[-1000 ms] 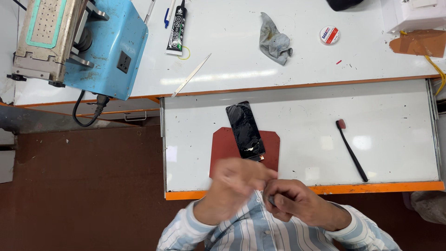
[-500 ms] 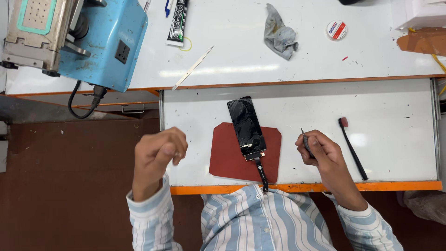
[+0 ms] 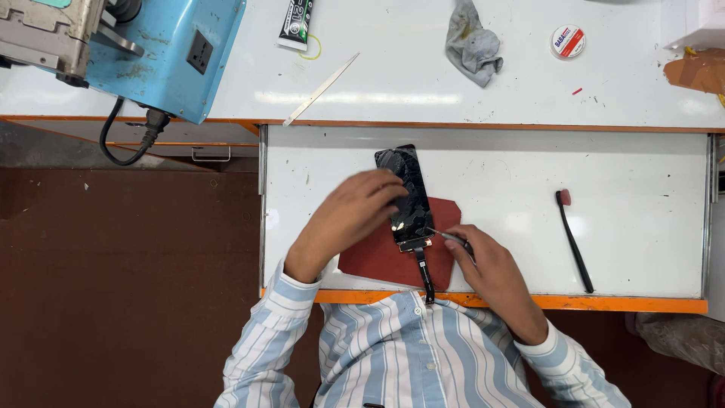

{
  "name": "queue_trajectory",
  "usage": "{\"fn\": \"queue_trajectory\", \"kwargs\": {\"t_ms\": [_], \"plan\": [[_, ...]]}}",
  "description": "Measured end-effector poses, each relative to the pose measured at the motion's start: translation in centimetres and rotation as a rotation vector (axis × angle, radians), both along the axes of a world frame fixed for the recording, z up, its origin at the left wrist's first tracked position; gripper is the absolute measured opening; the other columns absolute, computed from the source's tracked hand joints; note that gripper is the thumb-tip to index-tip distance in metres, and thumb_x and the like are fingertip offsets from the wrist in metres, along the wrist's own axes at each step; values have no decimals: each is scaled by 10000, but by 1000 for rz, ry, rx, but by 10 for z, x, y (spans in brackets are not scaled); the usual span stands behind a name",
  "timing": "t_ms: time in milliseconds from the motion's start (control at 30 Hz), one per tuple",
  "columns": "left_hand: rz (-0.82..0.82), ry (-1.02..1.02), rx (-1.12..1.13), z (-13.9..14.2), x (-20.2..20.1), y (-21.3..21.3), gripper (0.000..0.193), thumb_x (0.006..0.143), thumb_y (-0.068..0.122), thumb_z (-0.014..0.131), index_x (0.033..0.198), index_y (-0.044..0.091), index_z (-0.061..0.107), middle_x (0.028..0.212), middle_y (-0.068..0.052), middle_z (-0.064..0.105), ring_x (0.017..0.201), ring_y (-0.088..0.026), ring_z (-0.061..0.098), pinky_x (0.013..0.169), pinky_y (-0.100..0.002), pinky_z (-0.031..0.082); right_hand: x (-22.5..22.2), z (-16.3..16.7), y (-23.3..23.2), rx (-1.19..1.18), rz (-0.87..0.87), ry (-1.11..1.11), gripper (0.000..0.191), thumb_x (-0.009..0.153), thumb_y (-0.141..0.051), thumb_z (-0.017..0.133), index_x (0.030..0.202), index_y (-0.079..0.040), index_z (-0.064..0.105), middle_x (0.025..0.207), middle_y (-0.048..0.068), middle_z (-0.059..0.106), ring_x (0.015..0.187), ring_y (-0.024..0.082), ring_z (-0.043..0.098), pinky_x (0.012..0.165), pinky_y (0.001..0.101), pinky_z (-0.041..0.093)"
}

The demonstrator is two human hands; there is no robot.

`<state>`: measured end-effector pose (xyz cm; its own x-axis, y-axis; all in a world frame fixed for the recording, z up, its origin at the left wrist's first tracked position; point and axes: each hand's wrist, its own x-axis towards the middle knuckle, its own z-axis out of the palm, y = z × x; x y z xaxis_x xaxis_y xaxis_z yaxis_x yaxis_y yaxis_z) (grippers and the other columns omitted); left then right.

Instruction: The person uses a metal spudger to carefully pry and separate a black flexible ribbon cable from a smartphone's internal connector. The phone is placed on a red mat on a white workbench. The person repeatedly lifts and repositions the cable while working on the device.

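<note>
A black phone screen panel (image 3: 402,181) with a flex cable (image 3: 424,272) lies on a reddish-brown mat (image 3: 377,261) on the white pull-out shelf (image 3: 642,174). My left hand (image 3: 355,211) rests on the panel's left side, fingers pressing it down. My right hand (image 3: 483,261) holds thin metal tweezers (image 3: 445,236) with the tip touching the panel's lower end near the connector.
A black brush with a pink head (image 3: 574,238) lies on the shelf at the right. On the upper bench are a blue machine (image 3: 162,45), a thin white stick (image 3: 321,89), a dark tube (image 3: 294,23), a grey rag (image 3: 472,45) and a small round tin (image 3: 568,41).
My hands separated from a joined position near my chest. The left hand then came down onto the panel and the right hand brought the tweezers to its lower end.
</note>
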<state>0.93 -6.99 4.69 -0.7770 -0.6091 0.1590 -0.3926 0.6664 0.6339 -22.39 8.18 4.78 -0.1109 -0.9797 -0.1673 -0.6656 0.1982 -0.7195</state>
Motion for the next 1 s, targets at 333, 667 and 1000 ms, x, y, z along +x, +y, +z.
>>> {"fn": "queue_trajectory", "kwargs": {"t_ms": [333,667,1000], "plan": [[-298,-157,-120,-17,-15,-11,772,623,440,838,1341,262,619,1476,32,549,1424,-217,423,1207,-492,291,15,-17,13,60,-26,53,249,961,-231,637,1121,-43,668,1058,98,672,800,211,724,651,328,587],[-55,-109,-327,-30,-39,27,679,799,536,769,1283,74,655,1368,-140,612,1302,-345,532,1077,-552,405,7,-2,7,-11,-132,117,237,968,-188,638,1125,-15,674,1027,116,689,761,230,704,645,345,569],[-31,-31,-381,-48,-43,67,333,1002,237,666,1282,56,659,1299,-108,636,1293,-291,555,1160,-483,432,0,-6,4,-166,-71,220,222,950,-149,670,1107,7,688,1044,145,700,876,269,708,720,346,588]]}}
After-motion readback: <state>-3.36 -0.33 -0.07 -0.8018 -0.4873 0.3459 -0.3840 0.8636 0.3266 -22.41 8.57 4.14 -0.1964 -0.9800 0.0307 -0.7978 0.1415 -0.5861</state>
